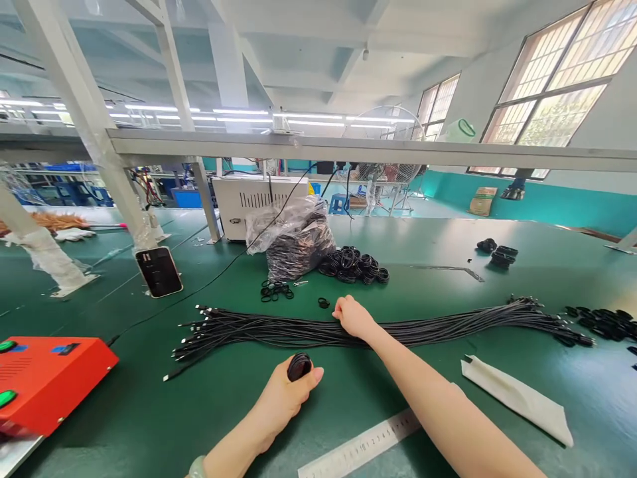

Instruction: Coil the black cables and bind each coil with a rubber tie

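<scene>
My left hand (283,398) is closed round a small black ring-shaped stack (299,366), held above the green table in front of the cables. Farther forward, my right hand (352,316) reaches over a long bundle of black cables (448,326), its fingers pressed together; whatever they may hold is hidden. A small black ring (323,303) lies on the table just left of my right fingertips. Behind it sit a pile of black rings (353,265) and a plastic bag of black items (298,245). A few loose black rings (275,291) lie in front of the bag.
A steel ruler (358,448) and a whitish strip (517,398) lie near the front. At the left are a red box with green buttons (54,378) and a phone (159,272) against a post. Black coiled pieces (604,323) lie at the right; a metal rail (318,147) crosses above.
</scene>
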The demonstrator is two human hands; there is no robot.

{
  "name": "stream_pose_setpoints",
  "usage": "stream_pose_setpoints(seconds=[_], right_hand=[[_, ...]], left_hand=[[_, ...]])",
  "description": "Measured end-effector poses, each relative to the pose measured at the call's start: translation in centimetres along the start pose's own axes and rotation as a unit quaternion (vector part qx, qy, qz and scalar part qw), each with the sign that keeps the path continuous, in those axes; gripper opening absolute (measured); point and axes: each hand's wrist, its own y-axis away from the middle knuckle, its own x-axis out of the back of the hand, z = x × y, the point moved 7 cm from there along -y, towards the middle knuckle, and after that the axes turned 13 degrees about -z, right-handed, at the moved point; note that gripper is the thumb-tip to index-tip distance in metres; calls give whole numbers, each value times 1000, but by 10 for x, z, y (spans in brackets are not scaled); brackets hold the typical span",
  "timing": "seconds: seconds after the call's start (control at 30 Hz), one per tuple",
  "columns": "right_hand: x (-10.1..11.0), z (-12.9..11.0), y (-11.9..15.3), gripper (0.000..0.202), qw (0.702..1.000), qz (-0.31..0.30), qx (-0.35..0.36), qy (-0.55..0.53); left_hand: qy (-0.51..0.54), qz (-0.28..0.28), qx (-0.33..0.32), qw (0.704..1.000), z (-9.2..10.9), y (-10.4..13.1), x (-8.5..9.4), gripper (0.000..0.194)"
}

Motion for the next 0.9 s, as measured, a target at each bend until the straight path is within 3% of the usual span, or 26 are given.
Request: stream_pose_setpoints(seconds=[0.07, 0.17, 0.3, 0.37, 0.53, 0.8, 0.9], right_hand=[[-10, -1, 11, 18, 999, -19, 28, -32], [-31, -8, 37, 27, 989, -80, 75, -103], [-60, -16, 57, 45, 911, -190, 93, -355], [-67, -18, 58, 47, 891, -202, 83, -398], [-71, -22, 58, 46, 897, -201, 87, -383], [-81, -31, 74, 17, 885, -338, 108, -301], [-78, -30, 78, 21, 895, -374, 104, -222]], left_hand=[[26, 20, -10, 999, 1, 0, 4, 38], [56, 51, -23, 997, 4, -1, 10, 47], [72, 82, -27, 994, 3, -2, 14, 51], [70, 94, -29, 993, 1, -3, 14, 46], [63, 113, -31, 991, 0, -2, 15, 38], [31, 142, -49, 988, 16, 7, 28, 31], [9, 123, -41, 991, 17, 6, 25, 32]])
